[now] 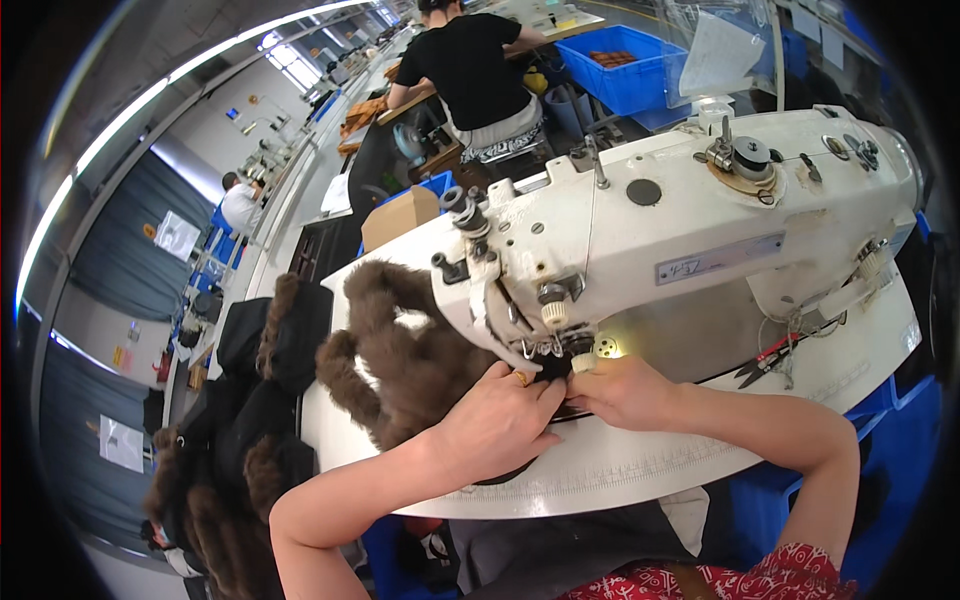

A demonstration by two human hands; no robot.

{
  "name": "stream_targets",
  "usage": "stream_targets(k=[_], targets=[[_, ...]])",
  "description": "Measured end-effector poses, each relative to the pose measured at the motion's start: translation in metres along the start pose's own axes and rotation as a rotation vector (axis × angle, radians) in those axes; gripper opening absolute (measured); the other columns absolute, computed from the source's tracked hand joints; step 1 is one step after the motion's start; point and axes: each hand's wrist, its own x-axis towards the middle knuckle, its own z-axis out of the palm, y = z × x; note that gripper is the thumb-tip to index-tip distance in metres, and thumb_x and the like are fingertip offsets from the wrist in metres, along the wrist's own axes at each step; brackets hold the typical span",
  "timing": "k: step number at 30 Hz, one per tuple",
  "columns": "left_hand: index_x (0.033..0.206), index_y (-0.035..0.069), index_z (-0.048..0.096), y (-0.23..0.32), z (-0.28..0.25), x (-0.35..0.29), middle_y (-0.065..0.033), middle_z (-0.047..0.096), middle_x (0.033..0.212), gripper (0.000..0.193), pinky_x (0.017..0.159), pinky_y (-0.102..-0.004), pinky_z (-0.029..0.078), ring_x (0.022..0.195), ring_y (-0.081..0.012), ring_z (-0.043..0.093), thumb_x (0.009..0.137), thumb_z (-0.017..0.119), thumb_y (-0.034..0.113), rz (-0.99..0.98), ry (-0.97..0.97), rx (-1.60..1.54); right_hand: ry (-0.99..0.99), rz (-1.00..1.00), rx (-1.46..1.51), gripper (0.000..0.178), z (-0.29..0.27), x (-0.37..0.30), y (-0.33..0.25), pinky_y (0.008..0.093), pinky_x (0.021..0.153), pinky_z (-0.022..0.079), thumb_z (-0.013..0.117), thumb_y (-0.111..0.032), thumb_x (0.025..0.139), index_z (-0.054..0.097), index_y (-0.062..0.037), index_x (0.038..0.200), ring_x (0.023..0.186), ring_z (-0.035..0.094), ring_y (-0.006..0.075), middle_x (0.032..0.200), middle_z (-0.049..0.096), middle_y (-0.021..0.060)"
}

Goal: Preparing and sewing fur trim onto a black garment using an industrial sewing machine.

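At the white sewing machine [600, 250], both my hands are close together beside the needle area, where a small lamp shines. My left hand [498, 420], with a ring on one finger, presses and grips dark fabric [508, 473] just left of the presser foot. My right hand [622, 393] is closed, its fingertips pinching the edge of the same dark piece near the foot. Fluffy brown fur [405, 350] lies bunched on the bed left of the machine head, seemingly part of this piece. My fingers partly hide the fabric under the foot.
Red-handled thread snips [775, 358] lie on the right of the white machine table [600, 470]. Black pieces with brown fur [260, 455] are piled at the left. Behind the machine stand a cardboard box [400, 218] and a blue bin [620, 75]. A co-worker [468, 75] sits ahead.
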Motion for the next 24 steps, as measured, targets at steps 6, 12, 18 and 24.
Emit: stream_targets(k=[6, 12, 18, 24], targets=[[0.083, 0.003, 0.063, -0.029, -0.02, 0.004, -0.0124, 0.061, 0.072, 0.03, 0.068, -0.0411, 0.051, 0.071, -0.0323, 0.063, 0.082, 0.072, 0.031, 0.028, -0.235, -0.065, -0.058, 0.059, -0.111, 0.011, -0.018, 0.001, 0.007, 0.0381, 0.065, 0.053, 0.064, -0.019, 0.089, 0.064, -0.008, 0.093, 0.077, 0.063, 0.0275, 0.085, 0.059, 0.007], [0.099, 0.003, 0.071, -0.039, 0.004, -0.036, -0.0071, 0.068, 0.079, 0.03, 0.075, -0.0347, 0.05, 0.075, -0.026, 0.062, 0.078, 0.08, 0.023, 0.0, 0.086, -0.31, -0.011, -0.023, -0.074, 0.011, -0.022, 0.0, 0.014, 0.0357, 0.066, 0.054, 0.062, -0.019, 0.091, 0.064, -0.0083, 0.093, 0.078, 0.063, 0.0247, 0.085, 0.059, 0.0066], [0.096, 0.006, 0.072, -0.045, 0.015, -0.03, -0.0092, 0.069, 0.078, 0.019, 0.063, -0.0365, 0.053, 0.069, -0.0282, 0.066, 0.083, 0.075, 0.019, -0.1, 0.117, -0.317, -0.08, 0.043, -0.111, 0.012, -0.023, -0.007, -0.003, 0.0306, 0.063, 0.055, 0.063, -0.014, 0.085, 0.065, -0.0094, 0.096, 0.082, 0.065, 0.0203, 0.095, 0.062, 0.0043], [0.094, 0.007, 0.072, -0.036, 0.016, -0.022, -0.0077, 0.066, 0.069, 0.015, 0.052, -0.0346, 0.05, 0.06, -0.0258, 0.065, 0.081, 0.075, 0.013, -0.162, 0.167, -0.18, 0.076, -0.067, -0.133, 0.021, -0.022, -0.005, -0.005, 0.0319, 0.067, 0.057, 0.067, -0.01, 0.083, 0.063, -0.0075, 0.103, 0.089, 0.067, 0.0234, 0.104, 0.064, 0.0068]])
